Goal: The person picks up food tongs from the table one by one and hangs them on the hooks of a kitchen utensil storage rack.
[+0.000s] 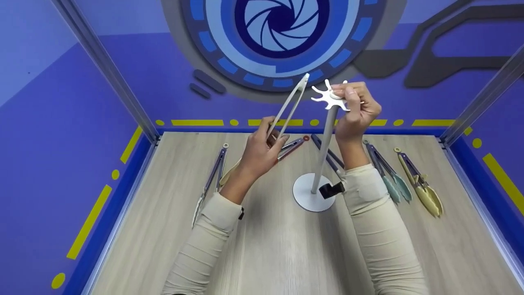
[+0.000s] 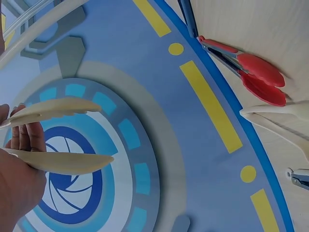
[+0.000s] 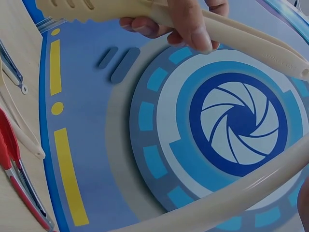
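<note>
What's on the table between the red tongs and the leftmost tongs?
Cream tongs lie between the red tongs and the leftmost tongs; the left wrist view shows it.

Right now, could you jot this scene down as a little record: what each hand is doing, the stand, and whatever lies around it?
Left hand: the left hand holds cream tongs, raised, blades parted
Right hand: the right hand pinches the hooked top of the stand
Stand: white stand, round base on the table
Tongs to the stand's right: teal-tipped tongs and yellow tongs
Tongs to its left: several, including red tongs
Surroundings: blue-purple walls with yellow dashes
</note>
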The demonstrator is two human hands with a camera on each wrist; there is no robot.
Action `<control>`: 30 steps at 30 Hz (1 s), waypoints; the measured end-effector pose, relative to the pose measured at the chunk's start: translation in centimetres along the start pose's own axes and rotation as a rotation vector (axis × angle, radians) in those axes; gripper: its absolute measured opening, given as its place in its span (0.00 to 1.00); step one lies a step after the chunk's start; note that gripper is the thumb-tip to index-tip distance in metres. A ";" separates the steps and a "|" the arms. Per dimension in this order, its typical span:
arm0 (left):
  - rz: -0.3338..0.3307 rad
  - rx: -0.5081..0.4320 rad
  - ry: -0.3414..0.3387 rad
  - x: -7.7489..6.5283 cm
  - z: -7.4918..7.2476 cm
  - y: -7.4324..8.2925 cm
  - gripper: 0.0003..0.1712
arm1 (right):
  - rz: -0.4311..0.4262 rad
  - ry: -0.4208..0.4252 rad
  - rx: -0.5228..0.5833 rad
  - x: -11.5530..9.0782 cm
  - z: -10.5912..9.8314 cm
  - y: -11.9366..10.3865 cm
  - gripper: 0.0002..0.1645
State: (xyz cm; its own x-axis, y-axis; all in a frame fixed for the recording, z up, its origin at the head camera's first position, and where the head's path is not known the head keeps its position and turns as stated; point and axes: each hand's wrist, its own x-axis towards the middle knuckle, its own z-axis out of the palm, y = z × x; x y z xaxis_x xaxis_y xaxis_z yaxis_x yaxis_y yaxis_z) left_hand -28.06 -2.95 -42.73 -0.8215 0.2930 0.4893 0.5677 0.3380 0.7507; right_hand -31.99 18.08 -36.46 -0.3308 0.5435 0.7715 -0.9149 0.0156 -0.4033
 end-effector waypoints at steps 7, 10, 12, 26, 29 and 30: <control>-0.001 0.013 -0.024 0.1 0.3 0.2 0.25 | -0.004 -0.004 0.000 0.1 -0.1 0.0 0.19; -0.005 0.017 -0.043 0.1 0.6 0.3 0.25 | -0.005 -0.005 0.004 0.0 -0.1 0.0 0.20; -0.012 0.012 -0.055 0.0 0.7 0.4 0.25 | -0.004 -0.009 0.006 0.0 -0.1 0.0 0.20; -0.041 0.012 -0.091 -0.4 2.2 0.6 0.28 | 0.003 -0.013 0.001 -0.1 0.1 0.1 0.19; -0.057 -0.041 -0.089 -0.6 3.0 0.6 0.29 | 0.001 -0.013 -0.005 -0.1 0.0 0.0 0.19; -0.064 -0.059 -0.080 -0.8 3.4 0.6 0.29 | 0.001 -0.011 -0.004 -0.1 -0.1 0.0 0.19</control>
State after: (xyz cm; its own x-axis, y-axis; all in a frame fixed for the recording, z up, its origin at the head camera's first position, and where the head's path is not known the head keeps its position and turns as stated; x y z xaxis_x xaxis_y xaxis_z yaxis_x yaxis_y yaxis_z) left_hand -26.92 0.06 -44.18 -0.8474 0.3438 0.4047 0.5085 0.3055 0.8051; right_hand -31.95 18.10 -36.52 -0.3340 0.5346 0.7763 -0.9137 0.0186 -0.4060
